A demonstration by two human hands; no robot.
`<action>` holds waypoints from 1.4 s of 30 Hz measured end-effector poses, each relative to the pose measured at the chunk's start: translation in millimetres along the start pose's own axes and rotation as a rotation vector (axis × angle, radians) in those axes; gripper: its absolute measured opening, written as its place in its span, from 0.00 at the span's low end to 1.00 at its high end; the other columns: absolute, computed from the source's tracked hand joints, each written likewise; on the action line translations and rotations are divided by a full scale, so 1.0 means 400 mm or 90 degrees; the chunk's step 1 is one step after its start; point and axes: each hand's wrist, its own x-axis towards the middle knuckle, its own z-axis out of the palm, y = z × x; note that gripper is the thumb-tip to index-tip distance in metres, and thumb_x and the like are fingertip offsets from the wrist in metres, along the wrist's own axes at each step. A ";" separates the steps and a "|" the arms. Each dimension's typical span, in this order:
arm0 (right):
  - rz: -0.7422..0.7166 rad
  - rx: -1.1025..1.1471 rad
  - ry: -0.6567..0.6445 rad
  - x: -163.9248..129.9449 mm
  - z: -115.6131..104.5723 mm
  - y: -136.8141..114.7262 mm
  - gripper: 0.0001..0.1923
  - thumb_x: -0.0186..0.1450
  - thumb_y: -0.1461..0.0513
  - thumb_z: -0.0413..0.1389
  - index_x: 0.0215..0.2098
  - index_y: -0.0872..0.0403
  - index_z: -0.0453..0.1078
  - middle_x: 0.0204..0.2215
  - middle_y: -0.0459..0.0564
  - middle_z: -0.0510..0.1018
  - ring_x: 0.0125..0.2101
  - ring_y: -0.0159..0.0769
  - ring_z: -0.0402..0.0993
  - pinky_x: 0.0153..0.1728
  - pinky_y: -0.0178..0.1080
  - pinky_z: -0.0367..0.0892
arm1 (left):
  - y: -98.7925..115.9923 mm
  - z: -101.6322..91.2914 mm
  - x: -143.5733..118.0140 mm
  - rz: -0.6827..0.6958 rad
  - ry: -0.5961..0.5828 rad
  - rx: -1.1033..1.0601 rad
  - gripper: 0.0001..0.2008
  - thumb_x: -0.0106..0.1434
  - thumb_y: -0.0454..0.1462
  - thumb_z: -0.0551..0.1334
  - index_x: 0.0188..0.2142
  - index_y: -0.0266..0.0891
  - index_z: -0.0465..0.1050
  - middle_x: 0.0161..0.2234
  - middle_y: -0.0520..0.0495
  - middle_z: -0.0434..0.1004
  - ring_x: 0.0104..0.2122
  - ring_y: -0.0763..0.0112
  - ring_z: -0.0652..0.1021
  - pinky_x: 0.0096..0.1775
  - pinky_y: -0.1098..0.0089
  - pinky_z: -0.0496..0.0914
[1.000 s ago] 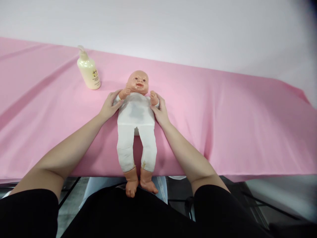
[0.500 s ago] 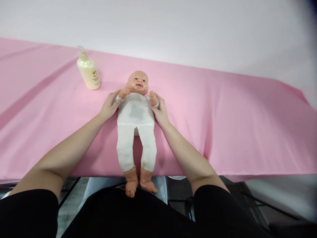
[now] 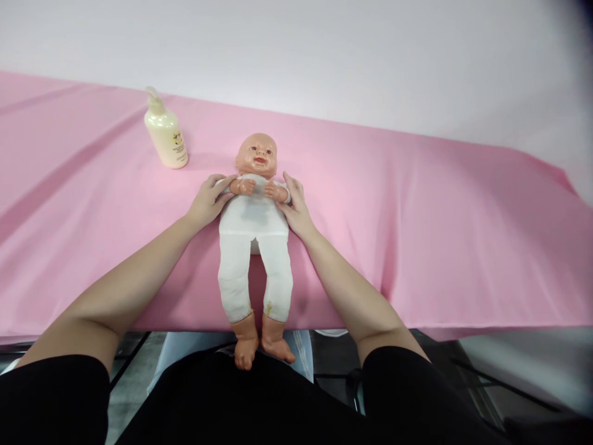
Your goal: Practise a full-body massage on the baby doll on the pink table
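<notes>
Lying on its back: a plastic baby doll in a white cloth suit (image 3: 254,235), at the middle of the pink-covered bench (image 3: 417,216), head toward 12 o'clock, bare feet hanging over the near edge at 6 o'clock.
Left hand: the left hand (image 3: 207,201) is curled softly on the doll's arm at its 9 o'clock side, fingers half bent around it.
Right hand: the right hand (image 3: 294,204) holds the other arm the same way at the 3 o'clock side.
Doll's arms: both small fists meet on the chest.
Bottle: a cream plastic pump bottle (image 3: 165,131) stands upright at 11 o'clock from the doll, well apart.
</notes>
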 end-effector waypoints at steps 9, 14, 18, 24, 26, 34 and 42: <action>0.011 -0.021 -0.021 -0.001 0.003 -0.002 0.41 0.68 0.46 0.53 0.74 0.39 0.44 0.68 0.50 0.56 0.71 0.52 0.48 0.73 0.63 0.40 | 0.008 0.000 -0.003 -0.001 -0.002 0.023 0.25 0.71 0.44 0.56 0.65 0.42 0.67 0.55 0.38 0.68 0.57 0.54 0.70 0.62 0.51 0.65; -0.013 -0.059 -0.028 -0.001 -0.002 -0.011 0.41 0.68 0.42 0.51 0.74 0.40 0.44 0.68 0.52 0.57 0.70 0.53 0.49 0.72 0.65 0.43 | 0.016 -0.006 -0.003 -0.009 -0.009 0.024 0.26 0.71 0.44 0.56 0.66 0.42 0.66 0.55 0.38 0.68 0.56 0.54 0.71 0.62 0.51 0.65; -0.023 -0.073 -0.032 -0.002 -0.002 -0.010 0.42 0.68 0.40 0.51 0.74 0.40 0.44 0.68 0.53 0.56 0.70 0.53 0.49 0.71 0.65 0.45 | 0.022 -0.009 -0.004 -0.007 -0.012 0.029 0.26 0.72 0.46 0.56 0.66 0.40 0.66 0.55 0.38 0.68 0.56 0.54 0.71 0.62 0.51 0.65; -0.008 -0.047 -0.019 -0.006 0.002 -0.014 0.42 0.68 0.38 0.49 0.74 0.42 0.44 0.69 0.54 0.58 0.70 0.52 0.52 0.71 0.63 0.47 | 0.020 -0.007 -0.005 -0.014 -0.005 0.018 0.26 0.72 0.46 0.55 0.66 0.41 0.65 0.55 0.38 0.68 0.56 0.55 0.71 0.62 0.52 0.65; 0.008 -0.035 -0.015 -0.008 0.002 -0.017 0.43 0.68 0.37 0.49 0.74 0.43 0.45 0.70 0.54 0.57 0.71 0.52 0.51 0.72 0.63 0.46 | 0.018 -0.006 -0.005 -0.023 -0.003 0.011 0.26 0.72 0.46 0.55 0.66 0.42 0.65 0.54 0.38 0.68 0.55 0.55 0.71 0.61 0.52 0.66; 0.056 0.034 0.005 -0.011 0.008 -0.005 0.47 0.65 0.37 0.53 0.73 0.47 0.46 0.73 0.55 0.53 0.73 0.50 0.47 0.73 0.59 0.43 | 0.017 -0.010 -0.003 -0.045 -0.009 -0.006 0.26 0.73 0.48 0.54 0.66 0.42 0.65 0.55 0.38 0.68 0.56 0.55 0.70 0.61 0.52 0.66; 0.057 0.037 0.012 -0.008 0.011 0.004 0.47 0.64 0.38 0.55 0.74 0.45 0.45 0.72 0.54 0.54 0.72 0.50 0.50 0.73 0.59 0.46 | 0.022 -0.011 -0.003 -0.047 -0.008 -0.004 0.27 0.73 0.49 0.54 0.66 0.43 0.65 0.54 0.39 0.68 0.55 0.56 0.71 0.61 0.54 0.67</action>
